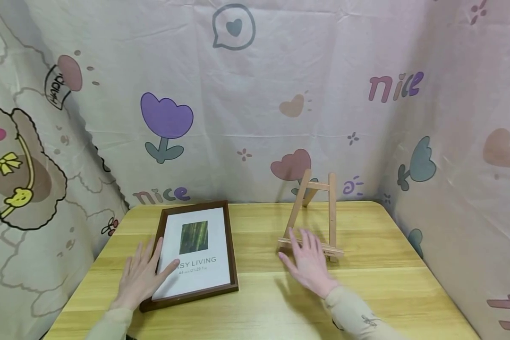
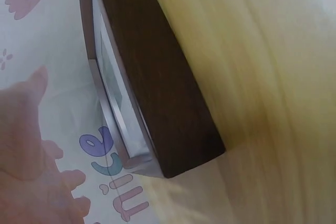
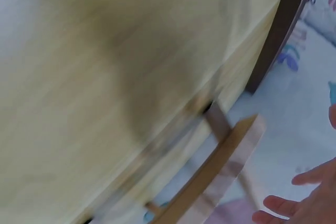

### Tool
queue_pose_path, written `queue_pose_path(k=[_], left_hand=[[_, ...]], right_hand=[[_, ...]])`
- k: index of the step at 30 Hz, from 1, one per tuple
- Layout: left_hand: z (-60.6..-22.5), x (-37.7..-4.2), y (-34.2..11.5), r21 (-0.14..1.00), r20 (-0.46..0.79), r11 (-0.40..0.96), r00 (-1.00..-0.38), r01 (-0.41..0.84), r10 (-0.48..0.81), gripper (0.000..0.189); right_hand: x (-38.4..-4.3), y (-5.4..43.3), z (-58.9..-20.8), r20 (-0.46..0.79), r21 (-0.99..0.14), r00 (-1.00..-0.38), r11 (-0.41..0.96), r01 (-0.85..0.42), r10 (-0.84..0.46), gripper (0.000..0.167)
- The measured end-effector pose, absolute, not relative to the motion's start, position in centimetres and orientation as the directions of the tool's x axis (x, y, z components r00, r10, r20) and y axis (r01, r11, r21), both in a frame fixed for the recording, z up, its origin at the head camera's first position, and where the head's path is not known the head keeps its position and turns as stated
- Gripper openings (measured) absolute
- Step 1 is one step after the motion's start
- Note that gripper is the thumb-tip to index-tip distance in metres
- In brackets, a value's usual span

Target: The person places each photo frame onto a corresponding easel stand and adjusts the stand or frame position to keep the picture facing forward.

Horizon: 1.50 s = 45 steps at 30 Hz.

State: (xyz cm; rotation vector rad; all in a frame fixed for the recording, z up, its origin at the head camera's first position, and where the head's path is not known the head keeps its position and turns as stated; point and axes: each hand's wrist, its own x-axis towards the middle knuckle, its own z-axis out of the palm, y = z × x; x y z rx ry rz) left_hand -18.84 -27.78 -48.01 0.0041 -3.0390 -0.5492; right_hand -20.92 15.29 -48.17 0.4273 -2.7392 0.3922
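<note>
A dark brown picture frame with a white mat and a small green print lies flat on the yellow wooden table. My left hand rests open on the frame's lower left part, fingers spread. The left wrist view shows the frame's thick brown edge beside my fingers. A small wooden easel stands upright right of centre. My right hand hovers open just in front of the easel's base ledge, fingers straight. In the blurred right wrist view the easel's ledge is seen next to my fingertips.
Cartoon-printed fabric with tulips, hearts and "nice" lettering walls in the table at the back and both sides. The table's rounded far corners touch the cloth. Bare wood lies between the frame and the easel and along the front edge.
</note>
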Motion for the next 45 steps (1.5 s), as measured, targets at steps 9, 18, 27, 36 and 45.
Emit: queue_pose_path(k=[9,18,27,36,45], left_hand=[[-48.6,-17.9,-27.9,0.367,0.03,0.93,-0.999,-0.021,-0.035,0.107],[-49.2,-17.7,-28.3,0.409,-0.102,0.908,-0.993,-0.09,-0.052,0.119],[-50.2,-18.0,-29.2,0.533,-0.221,0.831,-0.974,-0.162,-0.048,0.131],[-51.0,-18.1,-29.7,0.598,-0.218,0.787,-0.976,-0.153,-0.024,0.135],[-51.1,-17.6,-30.0,0.626,-0.253,0.762,-0.967,-0.162,0.002,0.138]], right_hand=[[-21.4,10.2,-49.1,0.257,-0.231,-0.893,0.874,-0.427,-0.369,0.075],[-21.5,7.0,-49.8,0.145,-0.305,-0.883,0.829,-0.47,-0.447,0.08],[-21.8,5.2,-50.3,-0.052,-0.39,-0.877,0.818,-0.422,-0.477,0.098],[-22.3,4.2,-50.1,-0.136,-0.411,-0.861,0.818,-0.401,-0.49,0.103],[-23.0,3.1,-50.2,-0.207,-0.418,-0.854,0.832,-0.364,-0.477,0.101]])
